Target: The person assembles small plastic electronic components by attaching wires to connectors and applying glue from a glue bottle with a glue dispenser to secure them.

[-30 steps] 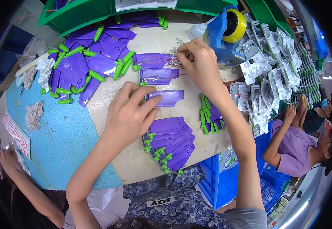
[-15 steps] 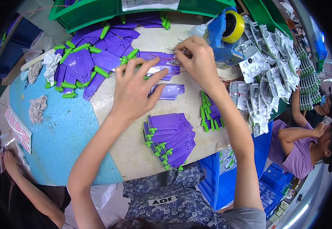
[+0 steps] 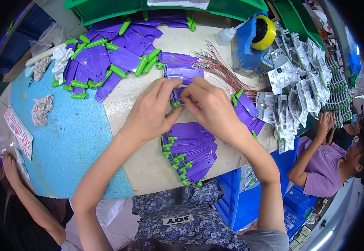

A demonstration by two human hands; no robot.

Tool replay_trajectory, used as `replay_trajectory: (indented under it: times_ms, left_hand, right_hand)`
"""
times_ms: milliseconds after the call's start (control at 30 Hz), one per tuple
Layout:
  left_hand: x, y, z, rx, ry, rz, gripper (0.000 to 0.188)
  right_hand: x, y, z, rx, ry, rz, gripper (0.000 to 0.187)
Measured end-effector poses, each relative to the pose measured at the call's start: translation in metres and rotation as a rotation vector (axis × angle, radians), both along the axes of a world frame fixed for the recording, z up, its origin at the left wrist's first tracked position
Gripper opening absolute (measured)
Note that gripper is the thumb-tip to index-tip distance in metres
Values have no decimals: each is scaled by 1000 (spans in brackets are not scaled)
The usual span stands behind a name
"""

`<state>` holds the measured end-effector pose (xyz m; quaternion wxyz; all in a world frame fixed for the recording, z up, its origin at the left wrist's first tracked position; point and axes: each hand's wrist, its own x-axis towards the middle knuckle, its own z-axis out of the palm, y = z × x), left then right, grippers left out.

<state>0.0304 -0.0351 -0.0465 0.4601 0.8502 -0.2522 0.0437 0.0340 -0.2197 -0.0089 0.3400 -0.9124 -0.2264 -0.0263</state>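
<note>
Both hands meet over the middle of the bench on a purple plastic part with a green end [image 3: 177, 94]. My left hand [image 3: 152, 109] grips its left side between thumb and fingers. From the right, my right hand [image 3: 212, 102] pinches at the same part, its fingertips hiding most of it. Just beyond lie two more purple parts [image 3: 184, 73], side by side. A bundle of thin red wires with silvery ends [image 3: 215, 62] spreads to their right. Closer to me is a fanned stack of purple parts with green ends [image 3: 190, 150].
A large purple-and-green heap [image 3: 94, 60] covers the back left. Tape on a blue dispenser [image 3: 249, 46], a small white bottle [image 3: 225, 36] and piled silvery-grey parts [image 3: 290, 79] stand right. Green bins [image 3: 106, 10] line the back. Co-workers sit at both sides; blue crates [image 3: 295, 205] are lower right.
My right hand has come from the wire ends down toward me, to the purple part. My left hand has shifted nearer and closed its spread fingers on that part.
</note>
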Motion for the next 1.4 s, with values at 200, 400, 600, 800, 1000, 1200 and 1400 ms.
replay_trajectory:
  times_ms: [200,400,600,800,1000,1200,1400]
  left_hand:
    - [2,2,-12,-187,86,-18,63]
    - [2,-2,-10,-196,37,-44,54]
    - [1,-5,-2,7,13,16,39]
    - [7,-4,-3,79,-264,-47,33]
    - [25,-6,-2,107,-301,-267,33]
    - [19,-11,9,106,-166,-251,65]
    - [20,-10,6,77,-165,-238,77]
  right_hand:
    - [13,-3,3,85,312,19,8]
    - [-6,-1,1,127,329,-29,8]
    - [11,-18,3,167,559,-332,6]
    - [13,-12,7,124,460,-393,8]
    - [3,-28,-3,57,-185,-254,18]
    - [37,-123,68,187,-168,-840,25]
    - [44,-137,55,921,440,-782,24]
